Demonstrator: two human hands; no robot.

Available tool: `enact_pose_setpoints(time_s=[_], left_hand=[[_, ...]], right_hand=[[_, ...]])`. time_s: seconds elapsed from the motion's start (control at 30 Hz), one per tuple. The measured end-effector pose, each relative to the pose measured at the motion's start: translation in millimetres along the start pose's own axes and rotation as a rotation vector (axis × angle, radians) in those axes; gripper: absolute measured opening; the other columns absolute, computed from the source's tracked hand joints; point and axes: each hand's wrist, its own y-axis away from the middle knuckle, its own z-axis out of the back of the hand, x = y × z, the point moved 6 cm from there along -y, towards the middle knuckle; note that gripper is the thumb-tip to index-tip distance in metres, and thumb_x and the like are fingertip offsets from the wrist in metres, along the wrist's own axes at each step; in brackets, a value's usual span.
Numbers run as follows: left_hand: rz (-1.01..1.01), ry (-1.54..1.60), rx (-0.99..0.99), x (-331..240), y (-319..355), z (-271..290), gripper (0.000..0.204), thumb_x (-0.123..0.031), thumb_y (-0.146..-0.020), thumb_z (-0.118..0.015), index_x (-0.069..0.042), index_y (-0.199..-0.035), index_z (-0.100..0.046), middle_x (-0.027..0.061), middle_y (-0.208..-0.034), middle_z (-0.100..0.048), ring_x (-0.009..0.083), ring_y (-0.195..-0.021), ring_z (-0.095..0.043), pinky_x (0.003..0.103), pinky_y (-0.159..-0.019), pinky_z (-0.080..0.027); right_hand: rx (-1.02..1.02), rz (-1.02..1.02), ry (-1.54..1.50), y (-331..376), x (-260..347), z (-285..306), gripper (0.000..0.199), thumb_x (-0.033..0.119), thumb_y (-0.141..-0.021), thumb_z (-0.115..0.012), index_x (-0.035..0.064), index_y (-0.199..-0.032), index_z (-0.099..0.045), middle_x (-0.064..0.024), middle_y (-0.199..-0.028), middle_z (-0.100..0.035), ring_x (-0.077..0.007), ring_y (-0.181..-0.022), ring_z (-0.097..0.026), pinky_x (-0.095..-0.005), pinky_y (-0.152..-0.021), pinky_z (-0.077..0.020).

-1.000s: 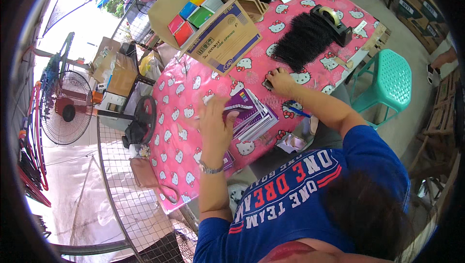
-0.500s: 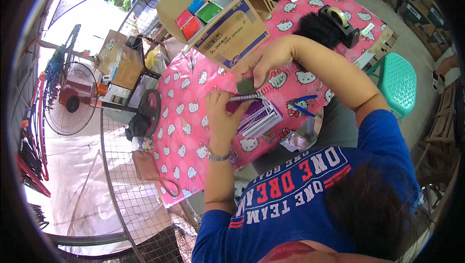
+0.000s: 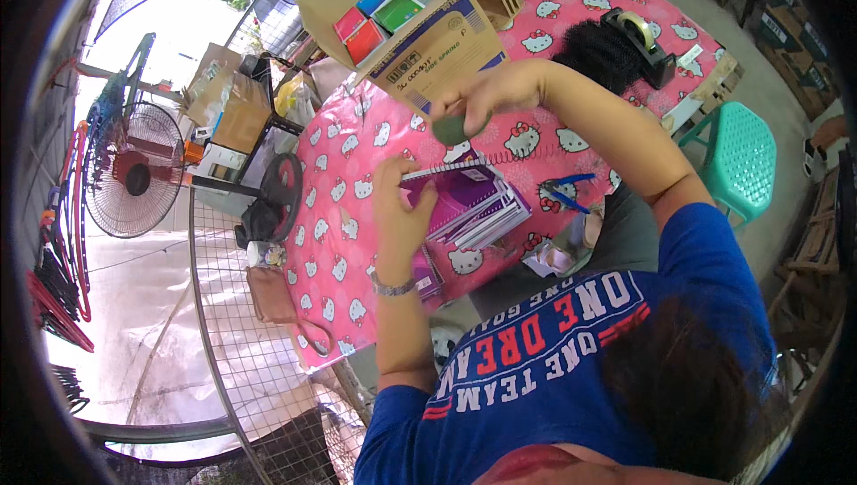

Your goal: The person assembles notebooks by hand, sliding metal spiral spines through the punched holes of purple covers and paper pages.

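Purple spiral notebook [image 3: 464, 204] flat on table, green round obj [image 3: 449, 129] above

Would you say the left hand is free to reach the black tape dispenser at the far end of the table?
Probably not: the left hand is pressed on the purple notebooks, and the raised right hand crosses the way to the tape dispenser.

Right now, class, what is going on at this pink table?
A person in a blue printed T-shirt bends over a table covered with a pink cartoon-cat cloth. The left hand presses on a stack of purple spiral-bound notebooks. The right hand is raised above the stack, its grip closed on a small dark green rounded object. Behind stand an open cardboard box of coloured pads and a black tape dispenser. A teal plastic stool stands beside the table.
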Motion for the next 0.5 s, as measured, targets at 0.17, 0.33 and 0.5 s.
enact_pose_setpoints(time_s=[0.17,0.33,0.5], left_hand=[[0.081,-0.046,0.114,7.0,2.7,5.7,0.023,0.001,-0.080,-0.070,-0.002,-0.100,-0.060,0.0068,-0.093,-0.061,0.0139,-0.077,-0.058,0.027,-0.069,-0.047],[0.373,0.143,0.194,12.7,5.5,1.0,0.025,0.001,-0.082,-0.070,-0.004,-0.104,-0.059,0.0030,-0.090,-0.061,0.0085,-0.071,-0.055,0.022,-0.063,-0.044],[0.268,0.290,0.144,11.2,3.0,0.9,0.026,0.001,-0.084,-0.068,-0.003,-0.107,-0.056,0.0022,-0.086,-0.059,0.0063,-0.062,-0.051,0.020,-0.053,-0.039]], right_hand=[[0.082,0.098,-0.383,-9.9,13.3,-10.5,0.054,0.024,-0.077,-0.068,0.0000,-0.124,-0.055,-0.0084,-0.118,-0.059,-0.0152,-0.109,-0.054,-0.0288,-0.090,-0.0429],[0.044,-0.115,-0.056,-12.5,12.4,-8.9,0.057,0.022,-0.076,-0.071,0.0048,-0.127,-0.055,-0.0069,-0.110,-0.060,-0.0154,-0.101,-0.057,-0.0279,-0.082,-0.0466],[0.152,0.179,-0.586,-16.6,27.3,-13.6,0.050,0.025,-0.074,-0.072,0.0036,-0.116,-0.058,-0.0028,-0.106,-0.058,-0.0126,-0.098,-0.055,-0.0275,-0.082,-0.0450]])
